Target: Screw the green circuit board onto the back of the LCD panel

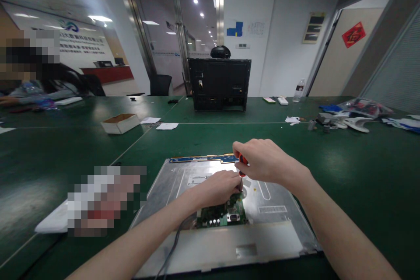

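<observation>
A screwdriver with a red and black handle stands nearly upright in my right hand, its tip down at the upper edge of a green circuit board. My left hand lies over the board, its fingers curled together beside the screwdriver's tip; what they pinch, if anything, is hidden. The board sits on the silver metal back of a flat display panel. Along the panel's far edge runs a narrow blue circuit strip. Dark cables pass beneath my left forearm.
A black monitor casing stands across the green table. An open box and paper slips lie back left. A white item, partly blurred out, is left of the panel. Assorted parts lie right. Another person sits far left.
</observation>
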`<state>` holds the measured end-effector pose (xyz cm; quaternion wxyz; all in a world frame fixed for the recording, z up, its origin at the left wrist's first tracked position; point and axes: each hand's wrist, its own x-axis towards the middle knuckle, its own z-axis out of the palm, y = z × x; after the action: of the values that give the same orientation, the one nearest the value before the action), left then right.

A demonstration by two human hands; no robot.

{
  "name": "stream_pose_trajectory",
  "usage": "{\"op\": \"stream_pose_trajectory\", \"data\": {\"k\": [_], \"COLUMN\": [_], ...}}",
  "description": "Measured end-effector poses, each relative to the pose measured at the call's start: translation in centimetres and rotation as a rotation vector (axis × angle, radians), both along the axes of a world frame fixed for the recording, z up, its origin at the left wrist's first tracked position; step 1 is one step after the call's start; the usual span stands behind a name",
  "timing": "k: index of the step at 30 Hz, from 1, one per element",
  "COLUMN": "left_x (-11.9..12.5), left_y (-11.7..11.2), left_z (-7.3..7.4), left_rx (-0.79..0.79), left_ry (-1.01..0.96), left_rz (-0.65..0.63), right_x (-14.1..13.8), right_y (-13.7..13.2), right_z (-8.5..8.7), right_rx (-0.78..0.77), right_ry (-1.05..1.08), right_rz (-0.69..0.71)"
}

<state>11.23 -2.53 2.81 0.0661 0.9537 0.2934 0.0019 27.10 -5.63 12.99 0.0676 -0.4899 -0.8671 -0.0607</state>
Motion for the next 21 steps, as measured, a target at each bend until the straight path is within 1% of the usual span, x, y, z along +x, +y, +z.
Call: {"op": "stream_pose_trajectory", "data": {"k": [6, 10, 16, 21], "left_x": [-0.09, -0.06, -0.07, -0.05], "left_y": [0.39, 0.47, 0.30, 0.20], "left_z": [-0.43, -0.62, -0.65, -0.40], "left_rx": [-0.024, -0.027, -0.007, -0.016], "left_ry": [-0.010, -0.018, -0.038, -0.026], "left_rz": [-0.010, 0.004, 0.000, 0.009], "right_x": [0.05, 0.03, 0.07, -0.11], "right_y": [0.03, 0.02, -0.10, -0.12], "right_z": [-0.09, 0.09, 0.19, 0.35], "right_rx": [-0.019, -0.041, -0.023, -0.018], "right_ry": [0.020, 0.022, 0.009, -0.050], "right_rz": [0.022, 0.008, 0.034, -0.022]}}
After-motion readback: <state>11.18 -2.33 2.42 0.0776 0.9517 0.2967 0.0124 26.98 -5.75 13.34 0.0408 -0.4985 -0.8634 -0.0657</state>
